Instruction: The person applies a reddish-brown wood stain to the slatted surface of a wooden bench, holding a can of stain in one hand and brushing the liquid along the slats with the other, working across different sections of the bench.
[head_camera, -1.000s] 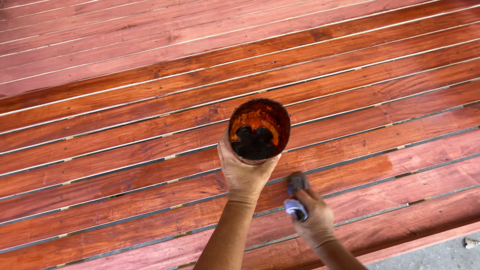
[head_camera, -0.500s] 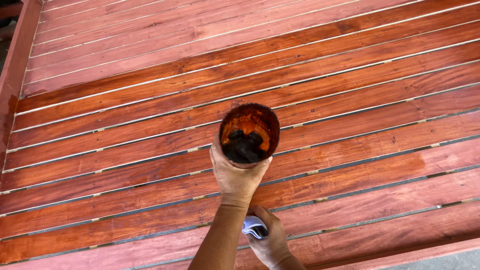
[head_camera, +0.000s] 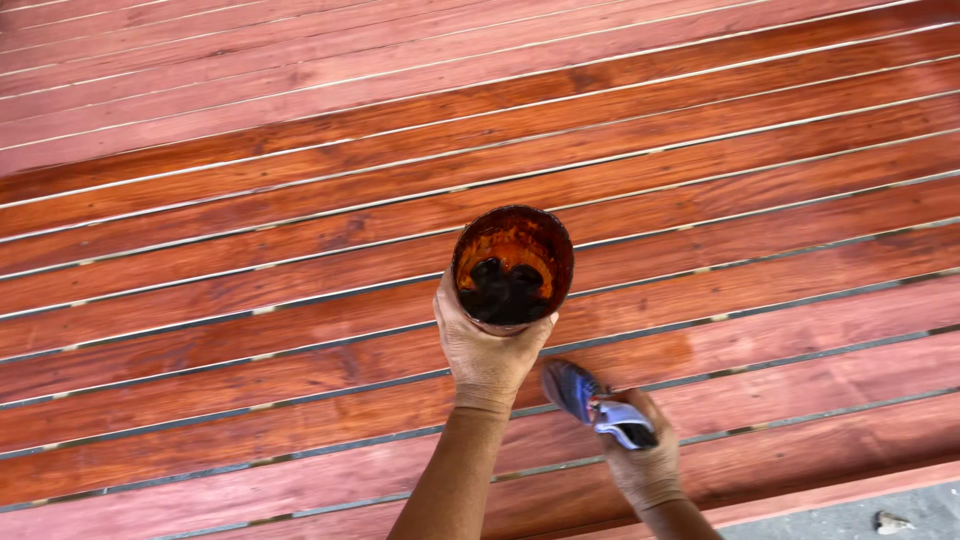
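Head view: your left hand (head_camera: 487, 352) grips a stain-coated cup (head_camera: 512, 266); your right hand (head_camera: 643, 460) is closed around a brush (head_camera: 592, 400) over red-stained slats (head_camera: 250, 250).

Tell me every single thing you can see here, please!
Wooden slats: many, reddish-brown and glossy, running across the whole view with thin gaps between them.
Stain container: one, orange-brown inside with dark liquid at the bottom, held up at the centre.
Brush: one, blurred, bluish-grey and white, low and right of centre, over the slats.
Grey ground: one patch, bottom right corner, beyond the lowest slat.
Small pale stone: one, on the grey ground.
Left hand: one, gloved, gripping the stain container from below.
Right hand: one, gloved, holding the brush.
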